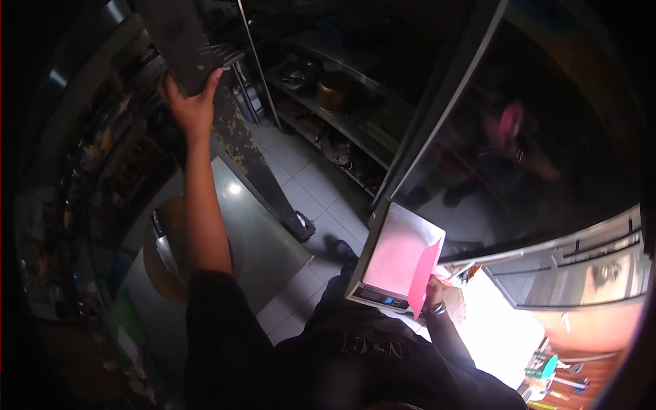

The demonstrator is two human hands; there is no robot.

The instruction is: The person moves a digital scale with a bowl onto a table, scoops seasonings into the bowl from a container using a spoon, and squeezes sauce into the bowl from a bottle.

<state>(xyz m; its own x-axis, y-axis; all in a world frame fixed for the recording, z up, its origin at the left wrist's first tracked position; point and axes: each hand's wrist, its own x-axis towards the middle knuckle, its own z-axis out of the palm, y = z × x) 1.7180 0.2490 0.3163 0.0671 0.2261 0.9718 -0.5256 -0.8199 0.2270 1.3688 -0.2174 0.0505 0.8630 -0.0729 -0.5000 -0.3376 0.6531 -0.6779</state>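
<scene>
My left arm stretches forward, and my left hand (191,106) spans a dark post with worn, flaking paint (236,137), thumb on one side and fingers on the other. My right hand (434,292), with a bracelet at the wrist, grips the edge of a flat pink sheet-like thing (425,277); its exact kind I cannot make out. Beside it is a digital scale (404,239) with a steel pan and a lit display. The pan reflects pink, and the pink thing stands tilted along its right side. What the scale rests on is hidden.
Under my left arm, a steel table (266,256) holds a round wooden board (167,239) with a knife (162,242). Shelves ahead carry a brass-coloured pot (333,92) and other cookware. A dark glass panel (540,150) rises at right. Pale tiles (307,184) cover the floor.
</scene>
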